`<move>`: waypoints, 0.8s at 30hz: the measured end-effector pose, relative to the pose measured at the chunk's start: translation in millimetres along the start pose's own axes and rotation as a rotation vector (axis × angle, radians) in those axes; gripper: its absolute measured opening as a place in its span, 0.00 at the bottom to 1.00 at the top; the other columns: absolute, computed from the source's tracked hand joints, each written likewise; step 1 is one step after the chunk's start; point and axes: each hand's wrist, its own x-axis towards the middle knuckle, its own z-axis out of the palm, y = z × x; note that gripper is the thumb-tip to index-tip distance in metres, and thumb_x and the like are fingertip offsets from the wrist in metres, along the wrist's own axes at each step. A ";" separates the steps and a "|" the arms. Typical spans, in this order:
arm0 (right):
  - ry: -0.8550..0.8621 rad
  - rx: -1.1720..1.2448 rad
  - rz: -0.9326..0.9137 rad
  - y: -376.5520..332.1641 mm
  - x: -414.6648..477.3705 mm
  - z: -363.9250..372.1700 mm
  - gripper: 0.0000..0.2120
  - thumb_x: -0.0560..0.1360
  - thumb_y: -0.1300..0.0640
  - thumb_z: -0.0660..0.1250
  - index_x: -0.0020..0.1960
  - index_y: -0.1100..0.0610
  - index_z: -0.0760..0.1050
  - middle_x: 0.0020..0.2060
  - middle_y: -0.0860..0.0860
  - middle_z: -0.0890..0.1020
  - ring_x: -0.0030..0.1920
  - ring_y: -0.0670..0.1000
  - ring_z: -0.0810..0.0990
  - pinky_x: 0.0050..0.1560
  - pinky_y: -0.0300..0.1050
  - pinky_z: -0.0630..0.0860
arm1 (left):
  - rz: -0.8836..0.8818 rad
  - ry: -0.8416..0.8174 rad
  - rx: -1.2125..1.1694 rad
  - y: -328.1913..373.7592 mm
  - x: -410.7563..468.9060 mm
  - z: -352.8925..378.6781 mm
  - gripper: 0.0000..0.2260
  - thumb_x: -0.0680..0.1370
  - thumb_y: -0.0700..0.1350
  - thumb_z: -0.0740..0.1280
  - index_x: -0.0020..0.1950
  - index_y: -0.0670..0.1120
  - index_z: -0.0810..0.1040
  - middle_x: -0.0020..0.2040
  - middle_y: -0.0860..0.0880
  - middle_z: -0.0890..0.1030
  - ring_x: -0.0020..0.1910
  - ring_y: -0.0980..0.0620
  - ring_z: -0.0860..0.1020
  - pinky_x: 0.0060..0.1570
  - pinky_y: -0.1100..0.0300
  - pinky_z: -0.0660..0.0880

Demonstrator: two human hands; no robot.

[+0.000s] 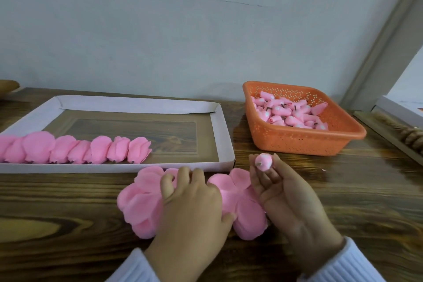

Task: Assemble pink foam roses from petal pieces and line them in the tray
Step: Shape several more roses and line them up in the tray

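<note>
A pile of flat pink foam petal pieces lies on the wooden table in front of me. My left hand rests on the pile with its fingers curled into the petals. My right hand is palm up just to the right and pinches a small pink rose bud with a short stem at its fingertips. A row of several finished pink roses lies along the near side of the white cardboard tray.
An orange perforated basket at the right holds many pink buds. A white box and a brown wooden item sit at the far right edge. The grey wall stands behind the table.
</note>
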 end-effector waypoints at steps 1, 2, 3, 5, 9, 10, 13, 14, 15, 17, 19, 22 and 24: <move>-0.016 -0.007 -0.013 -0.7 1.6 -1.4 0.09 0.78 0.62 0.63 0.42 0.65 0.77 0.39 0.61 0.84 0.42 0.54 0.85 0.45 0.46 0.82 | -0.004 0.012 -0.003 1.9 0.0 -0.1 0.15 0.73 0.66 0.55 0.45 0.55 0.65 0.47 0.53 0.60 0.55 0.49 0.60 0.52 0.48 0.51; -0.030 -0.016 -0.023 -1.3 3.1 -2.8 0.09 0.78 0.62 0.63 0.42 0.65 0.78 0.39 0.60 0.84 0.41 0.54 0.85 0.45 0.45 0.82 | -0.012 0.021 -0.005 2.6 -1.1 0.1 0.15 0.73 0.66 0.56 0.45 0.55 0.68 0.46 0.53 0.60 0.55 0.49 0.61 0.51 0.48 0.52; -0.042 -0.022 -0.031 -1.6 4.3 -3.9 0.09 0.78 0.62 0.63 0.42 0.64 0.78 0.39 0.60 0.84 0.41 0.53 0.86 0.45 0.45 0.82 | -0.021 0.037 -0.005 3.2 -2.1 -2.4 0.16 0.72 0.66 0.60 0.46 0.54 0.72 0.46 0.53 0.63 0.55 0.48 0.64 0.50 0.48 0.53; -0.047 -0.033 -0.045 -1.6 6.3 -5.6 0.08 0.78 0.61 0.63 0.43 0.64 0.78 0.39 0.60 0.85 0.41 0.53 0.86 0.44 0.44 0.83 | -0.018 0.078 -0.044 3.8 -4.1 -5.4 0.18 0.62 0.63 0.73 0.38 0.49 0.79 0.40 0.51 0.71 0.47 0.45 0.73 0.47 0.49 0.57; -0.031 -0.034 -0.071 -1.8 8.5 -8.1 0.07 0.78 0.61 0.63 0.46 0.64 0.77 0.40 0.60 0.84 0.41 0.53 0.86 0.42 0.44 0.83 | 0.029 0.168 -0.088 7.2 -10.2 1.1 0.17 0.53 0.54 0.81 0.30 0.46 0.79 0.34 0.47 0.76 0.39 0.42 0.78 0.47 0.48 0.61; -0.028 -0.038 -0.072 -1.8 8.7 -8.8 0.07 0.78 0.61 0.63 0.45 0.64 0.77 0.40 0.60 0.84 0.41 0.53 0.86 0.42 0.44 0.83 | 0.025 0.193 -0.088 8.5 -10.6 0.2 0.17 0.53 0.54 0.81 0.30 0.46 0.79 0.34 0.47 0.76 0.39 0.43 0.78 0.48 0.48 0.61; -0.028 -0.055 -0.068 -0.6 7.8 -9.5 0.08 0.79 0.61 0.63 0.44 0.64 0.77 0.39 0.60 0.84 0.40 0.53 0.86 0.42 0.43 0.83 | 0.018 0.244 -0.080 11.7 -12.4 1.4 0.17 0.51 0.51 0.82 0.30 0.46 0.79 0.33 0.48 0.76 0.38 0.43 0.79 0.49 0.48 0.61; -0.026 -0.056 -0.067 -0.2 7.6 -9.7 0.09 0.79 0.61 0.63 0.43 0.64 0.77 0.38 0.60 0.84 0.39 0.53 0.86 0.41 0.43 0.83 | 0.016 0.256 -0.076 12.6 -12.8 1.4 0.17 0.51 0.49 0.82 0.30 0.46 0.79 0.33 0.48 0.76 0.38 0.44 0.79 0.49 0.48 0.61; -0.022 -0.058 -0.065 0.2 7.6 -9.7 0.09 0.79 0.61 0.63 0.43 0.64 0.77 0.38 0.60 0.85 0.39 0.53 0.86 0.40 0.43 0.83 | 0.016 0.269 -0.083 13.6 -12.9 1.5 0.16 0.50 0.47 0.82 0.30 0.46 0.78 0.33 0.48 0.76 0.38 0.44 0.79 0.49 0.49 0.61; -0.017 -0.066 -0.063 0.4 7.4 -9.3 0.09 0.79 0.61 0.63 0.43 0.64 0.77 0.37 0.60 0.85 0.38 0.52 0.86 0.39 0.42 0.82 | 0.037 0.277 -0.123 15.4 -13.9 2.8 0.16 0.50 0.45 0.81 0.30 0.47 0.78 0.34 0.49 0.77 0.37 0.45 0.79 0.47 0.50 0.60; -0.015 -0.066 -0.063 0.8 7.4 -9.1 0.09 0.79 0.61 0.63 0.43 0.64 0.77 0.37 0.60 0.85 0.38 0.52 0.86 0.39 0.42 0.82 | 0.079 0.282 -0.177 15.0 -13.9 5.0 0.15 0.52 0.45 0.81 0.30 0.49 0.78 0.33 0.51 0.77 0.36 0.46 0.78 0.44 0.51 0.60; -0.015 -0.070 -0.069 1.0 6.6 -8.8 0.08 0.78 0.61 0.63 0.44 0.63 0.77 0.37 0.59 0.85 0.39 0.53 0.86 0.41 0.43 0.83 | 0.105 0.262 -0.218 13.0 -10.9 4.1 0.15 0.52 0.43 0.81 0.29 0.50 0.76 0.30 0.52 0.75 0.32 0.47 0.77 0.41 0.52 0.60; -0.023 -0.082 -0.087 1.2 5.6 -8.3 0.08 0.78 0.61 0.63 0.44 0.63 0.77 0.38 0.59 0.85 0.41 0.53 0.86 0.42 0.43 0.83 | 0.113 0.256 -0.242 9.1 -8.7 3.3 0.16 0.56 0.41 0.81 0.29 0.50 0.74 0.28 0.52 0.75 0.30 0.49 0.75 0.37 0.52 0.67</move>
